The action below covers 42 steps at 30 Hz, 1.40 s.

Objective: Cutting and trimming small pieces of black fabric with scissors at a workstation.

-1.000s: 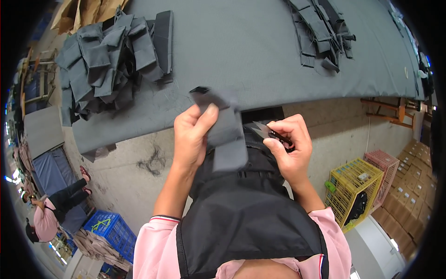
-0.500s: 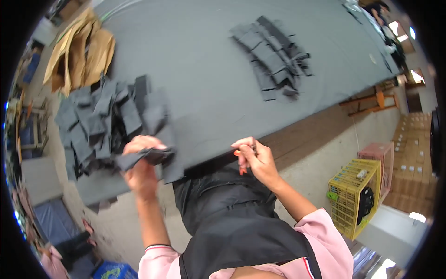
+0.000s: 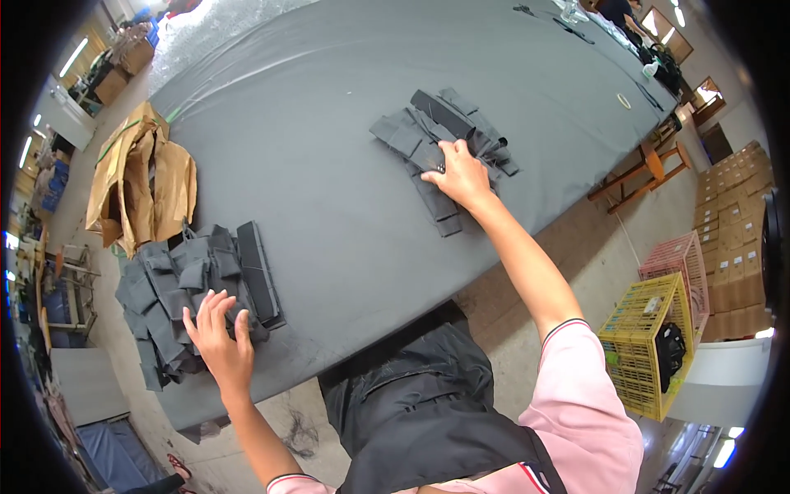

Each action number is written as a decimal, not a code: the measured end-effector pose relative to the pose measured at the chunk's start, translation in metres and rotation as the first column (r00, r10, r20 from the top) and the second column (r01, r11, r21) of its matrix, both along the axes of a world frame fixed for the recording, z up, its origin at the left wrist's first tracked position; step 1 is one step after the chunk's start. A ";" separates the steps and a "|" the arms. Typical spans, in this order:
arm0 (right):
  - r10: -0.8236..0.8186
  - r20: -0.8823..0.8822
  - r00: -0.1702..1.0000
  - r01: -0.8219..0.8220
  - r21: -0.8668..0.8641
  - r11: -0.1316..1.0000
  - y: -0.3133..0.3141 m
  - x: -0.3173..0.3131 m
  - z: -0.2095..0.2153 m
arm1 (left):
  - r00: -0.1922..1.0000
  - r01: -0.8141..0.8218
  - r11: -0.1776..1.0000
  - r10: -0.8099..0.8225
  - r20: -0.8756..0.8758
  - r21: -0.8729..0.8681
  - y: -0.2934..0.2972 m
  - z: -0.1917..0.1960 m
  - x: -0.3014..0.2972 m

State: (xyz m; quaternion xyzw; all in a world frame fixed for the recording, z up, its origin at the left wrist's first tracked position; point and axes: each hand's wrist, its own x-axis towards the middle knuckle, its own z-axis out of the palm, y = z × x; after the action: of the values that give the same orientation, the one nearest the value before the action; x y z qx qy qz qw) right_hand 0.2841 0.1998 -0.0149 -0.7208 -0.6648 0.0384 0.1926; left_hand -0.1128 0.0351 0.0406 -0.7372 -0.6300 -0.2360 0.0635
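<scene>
My left hand [image 3: 220, 339] is open, fingers spread, over the front of the left pile of dark grey fabric pieces [image 3: 160, 280]. A long dark strip [image 3: 259, 276] lies along that pile's right side. Out at the smaller right pile of fabric pieces [image 3: 403, 136], my right hand [image 3: 462, 175] is closed, thumb and fingers bent together over the cloth. A small dark bit shows between them, too small to name. No orange handle can be seen there now; the palm side is hidden.
A grey sheet covers the table [image 3: 329, 181]. An opened brown paper bag [image 3: 136, 181] stands behind the left pile. To the right, beyond the table edge, are a yellow crate [image 3: 642, 346], a pink crate [image 3: 683, 263], stacked cartons [image 3: 732, 239] and a wooden stool [image 3: 646, 169].
The dark fabric has left my left hand, which has opened. My right hand, earlier near me with an orange-handled tool, has reached forward onto the right pile. The view has shifted.
</scene>
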 end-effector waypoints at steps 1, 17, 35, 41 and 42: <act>0.006 -0.006 1.000 -0.006 0.008 1.000 0.005 -0.002 -0.002 | 0.999 0.001 0.997 -0.004 0.049 0.074 -0.003 0.004 0.004; 0.307 -0.365 0.879 -0.246 0.206 0.947 -0.086 -0.047 0.011 | -0.213 0.518 0.783 0.507 0.835 -0.343 0.003 -0.054 0.165; -0.133 -0.987 0.093 -0.531 -0.162 0.832 -0.170 -0.126 0.007 | -0.253 0.583 0.777 0.452 0.855 -0.238 -0.056 -0.058 0.138; -0.106 -0.981 0.165 -0.454 -0.171 0.874 -0.183 -0.137 -0.004 | -0.260 0.582 0.789 0.407 0.876 -0.194 -0.060 -0.059 0.132; 0.041 -0.945 0.324 -0.406 -0.099 0.909 -0.184 -0.137 -0.003 | -0.219 0.544 0.813 0.374 0.901 -0.205 -0.063 -0.055 0.136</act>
State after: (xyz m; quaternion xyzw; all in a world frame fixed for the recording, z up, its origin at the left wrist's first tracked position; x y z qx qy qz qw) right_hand 0.1466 0.0158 -0.0176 -0.4911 -0.5165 0.5715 0.4067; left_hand 0.0228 -0.0284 -0.0148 -0.2899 -0.4090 -0.5214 -0.6905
